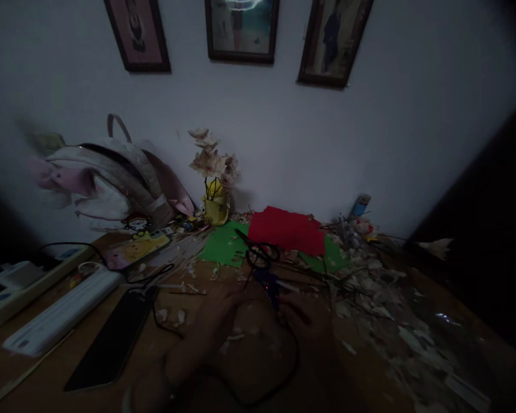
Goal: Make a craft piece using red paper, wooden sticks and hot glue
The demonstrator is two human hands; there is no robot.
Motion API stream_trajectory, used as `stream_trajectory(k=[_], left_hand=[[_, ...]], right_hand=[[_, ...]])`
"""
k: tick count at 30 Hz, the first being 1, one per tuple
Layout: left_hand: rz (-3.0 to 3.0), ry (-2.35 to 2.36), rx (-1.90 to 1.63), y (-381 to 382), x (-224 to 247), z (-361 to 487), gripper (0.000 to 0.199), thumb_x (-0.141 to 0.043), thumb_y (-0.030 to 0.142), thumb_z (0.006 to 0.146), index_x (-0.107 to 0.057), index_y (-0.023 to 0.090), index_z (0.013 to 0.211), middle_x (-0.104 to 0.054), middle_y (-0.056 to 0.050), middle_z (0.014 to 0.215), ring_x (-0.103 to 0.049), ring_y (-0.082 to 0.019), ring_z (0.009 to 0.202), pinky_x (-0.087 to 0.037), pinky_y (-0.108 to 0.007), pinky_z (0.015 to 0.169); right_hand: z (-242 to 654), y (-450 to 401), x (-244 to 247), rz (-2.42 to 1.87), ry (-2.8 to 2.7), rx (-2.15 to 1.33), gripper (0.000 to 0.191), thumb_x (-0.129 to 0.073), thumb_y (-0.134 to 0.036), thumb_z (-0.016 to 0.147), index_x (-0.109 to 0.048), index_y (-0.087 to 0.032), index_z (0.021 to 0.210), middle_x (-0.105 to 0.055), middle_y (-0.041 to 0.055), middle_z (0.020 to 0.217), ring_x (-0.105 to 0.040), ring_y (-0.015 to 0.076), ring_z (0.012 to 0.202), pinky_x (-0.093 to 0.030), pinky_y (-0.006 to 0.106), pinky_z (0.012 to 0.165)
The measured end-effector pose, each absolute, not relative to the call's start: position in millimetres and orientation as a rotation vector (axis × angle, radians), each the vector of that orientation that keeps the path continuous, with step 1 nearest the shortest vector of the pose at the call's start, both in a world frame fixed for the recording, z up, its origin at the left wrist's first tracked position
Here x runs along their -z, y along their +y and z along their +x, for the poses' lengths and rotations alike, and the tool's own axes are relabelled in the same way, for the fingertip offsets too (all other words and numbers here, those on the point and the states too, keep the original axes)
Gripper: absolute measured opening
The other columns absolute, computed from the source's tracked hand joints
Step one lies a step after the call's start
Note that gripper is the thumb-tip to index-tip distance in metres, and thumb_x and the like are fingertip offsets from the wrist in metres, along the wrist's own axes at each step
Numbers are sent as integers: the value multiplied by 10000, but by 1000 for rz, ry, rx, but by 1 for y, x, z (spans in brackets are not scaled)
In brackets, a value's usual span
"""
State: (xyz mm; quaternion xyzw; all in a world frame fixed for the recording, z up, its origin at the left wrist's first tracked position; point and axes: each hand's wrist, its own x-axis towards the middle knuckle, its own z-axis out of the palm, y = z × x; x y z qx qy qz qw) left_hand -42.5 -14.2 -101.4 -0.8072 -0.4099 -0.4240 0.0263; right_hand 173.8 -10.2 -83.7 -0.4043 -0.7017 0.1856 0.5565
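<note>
The scene is dim. My right hand (307, 318) is closed around the lower end of a dark blue glue gun (267, 282) with a small red light; its nozzle direction is hard to make out. A black cord (298, 355) loops below it across the table. Facing it, my left hand (219, 312) has its fingers pinched together on a thin dark stick (248, 280) that rises towards the glue gun. Just beyond lie black-handled scissors (258, 255), partly over a green sheet (223, 244) and close to a red sheet (286, 229).
Pale scraps (370, 275) litter the table's right side. A yellow pot (216, 210) holds paper-like flowers (208, 160) by the wall. On the left are a phone (112, 338), a white bar-shaped device (64, 310), a power strip (34, 287) and a backpack (112, 183).
</note>
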Motion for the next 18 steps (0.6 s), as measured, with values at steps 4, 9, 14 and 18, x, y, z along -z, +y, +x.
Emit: stream_trajectory(k=[4, 9, 14, 18], left_hand=[[-2490, -1289, 1319, -15, 105, -45, 286, -389, 91, 852, -567, 228, 1029, -646, -62, 961, -583, -172, 898, -456, -291, 767], [-2506, -1265, 1315, -13, 110, -46, 294, -394, 79, 849, -553, 238, 1039, -633, -57, 975, -575, -165, 900, -447, -285, 781], [-2523, -1248, 1323, -13, 106, -45, 300, -398, 81, 848, -537, 235, 1065, -627, -59, 981, -567, -169, 917, -439, -284, 784], [-2473, -1168, 1390, -13, 103, -43, 294, -394, 62, 837, -566, 228, 1008, -646, -46, 921, -582, -160, 853, -444, -263, 735]], right_hand=[[173, -10, 87, -939, -1645, -456, 119, -631, -290, 749, -697, -247, 839, -712, 26, 802, -660, 183, 732, -539, 277, 634], [171, -13, 84, -946, -1617, -477, 121, -642, -286, 744, -695, -247, 845, -707, 24, 803, -658, 174, 720, -537, 250, 605], [171, -14, 81, -927, -1639, -438, 90, -612, -234, 763, -686, -223, 813, -697, 24, 771, -643, 160, 704, -519, 238, 606], [172, -12, 81, -874, -1669, -390, 96, -589, -191, 774, -677, -202, 811, -686, 31, 746, -633, 150, 684, -506, 238, 607]])
